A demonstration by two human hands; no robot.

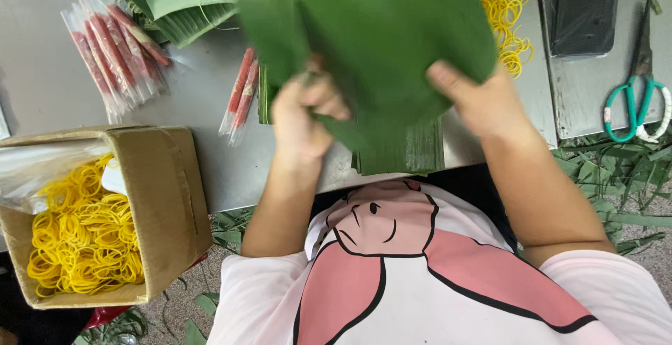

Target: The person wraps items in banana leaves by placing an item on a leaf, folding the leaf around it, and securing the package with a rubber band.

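Observation:
I hold a large green banana leaf piece [378,30] above the grey table [210,93]. My left hand [302,115] grips its lower left edge with curled fingers. My right hand [476,96] pinches its lower right edge, thumb on top. Beneath the lifted leaf lies a stack of cut leaf pieces [402,152] at the table's front edge. Two red sticks in clear wrappers [240,93] rest just left of my left hand.
A cardboard box of yellow rubber bands [91,236] sits at the left. More wrapped red sticks [115,47] lie at the back left beside folded leaves [182,2]. Loose yellow bands [507,2], a dark tray [584,9] and green-handled scissors [640,89] are right. Leaf scraps [616,177] litter the floor.

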